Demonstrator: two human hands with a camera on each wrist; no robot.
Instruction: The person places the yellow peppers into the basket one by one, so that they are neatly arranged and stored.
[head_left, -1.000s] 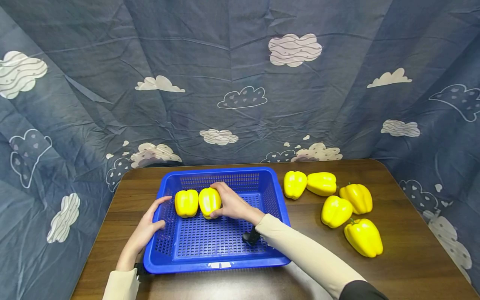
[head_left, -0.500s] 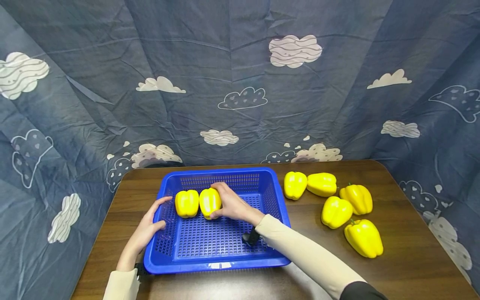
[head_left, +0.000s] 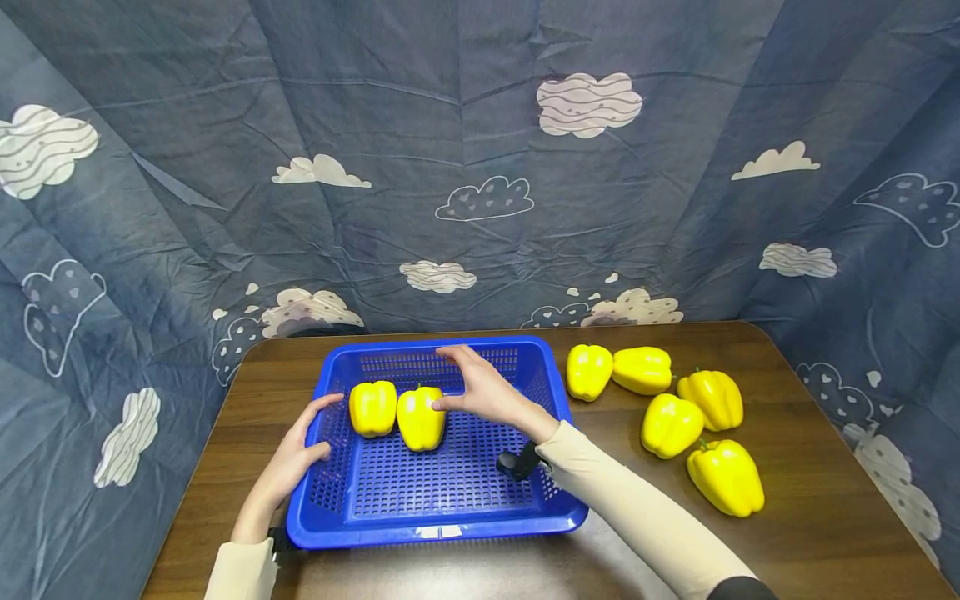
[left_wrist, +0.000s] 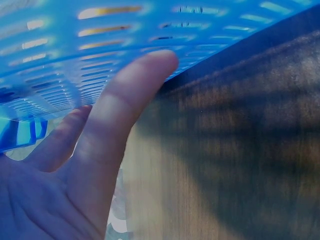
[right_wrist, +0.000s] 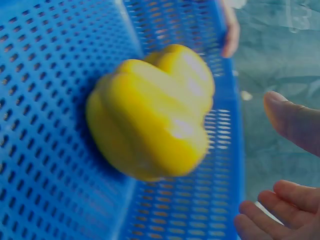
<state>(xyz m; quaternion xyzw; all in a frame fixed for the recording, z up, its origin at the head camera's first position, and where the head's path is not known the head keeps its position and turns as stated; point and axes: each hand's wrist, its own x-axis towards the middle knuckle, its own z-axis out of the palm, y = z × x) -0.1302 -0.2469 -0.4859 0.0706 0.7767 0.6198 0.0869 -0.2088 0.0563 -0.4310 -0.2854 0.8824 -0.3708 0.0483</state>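
Observation:
Two yellow bell peppers lie side by side in a blue plastic basket (head_left: 442, 533). Just above and right of the nearer bell pepper (head_left: 422, 425), my right hand (head_left: 487, 390) holds nothing, its thumb and fingers spread apart. In the right wrist view this hand stays apart from the bell pepper (right_wrist: 145, 125), whose image is blurred. The other bell pepper (head_left: 372, 408) sits by the left wall. My left hand (head_left: 288, 462) rests at the basket's left rim, fingers fairly straight. The left wrist view shows a finger (left_wrist: 117, 115) against the slotted outer wall.
Several more bell peppers, including one at the front (head_left: 726, 477) and one beside the basket (head_left: 589, 372), lie on the right of the wooden table (head_left: 817, 508). A dark blue curtain (head_left: 480, 125) with cloud prints hangs behind.
My right hand has let go of the bell pepper and moved up and right. That bell pepper has settled slightly nearer me. My left hand has stayed put.

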